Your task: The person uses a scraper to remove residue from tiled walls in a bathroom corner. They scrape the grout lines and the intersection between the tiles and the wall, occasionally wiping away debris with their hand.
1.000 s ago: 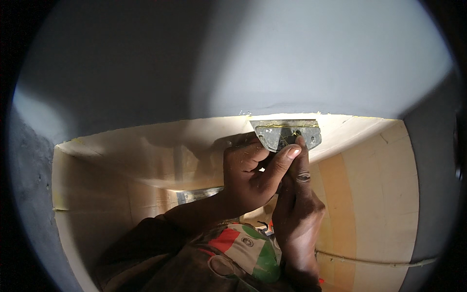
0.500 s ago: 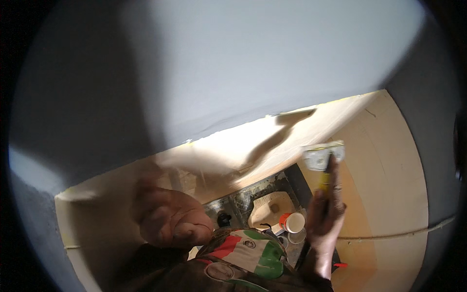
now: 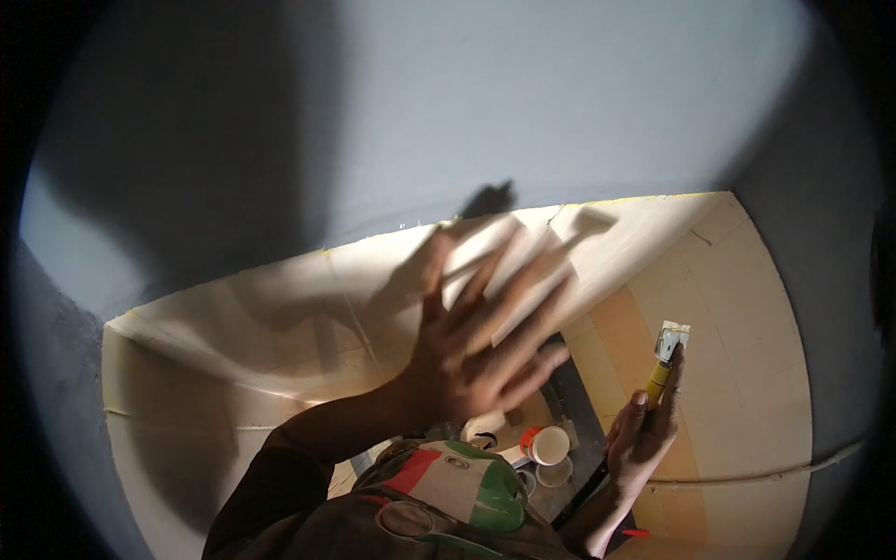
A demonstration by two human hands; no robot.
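My left hand (image 3: 476,350) is raised in front of the wall, its fingers spread and slightly blurred, with nothing in it. It throws a dark shadow onto the tile edge behind; whether it touches the wall I cannot tell. Lower and to the right, my right hand (image 3: 642,431) is closed round a putty knife (image 3: 659,381) with a yellow handle. The knife's blade points up and carries whitish residue. Ahead, a smooth grey wall (image 3: 523,112) meets cream tiles (image 3: 261,317) along a ragged, yellowish edge.
Below on the floor stand a white and orange bucket (image 3: 549,446) and a clear container (image 3: 554,473), near a partly hidden squat toilet (image 3: 532,411). A thin pipe or cord (image 3: 775,476) runs along the right-hand tiled wall. Grey wall surfaces close in on both sides.
My left hand has swung up and to the right, opening its fingers in front of the wall. My right hand has shifted slightly right, and the putty knife has turned and dropped lower.
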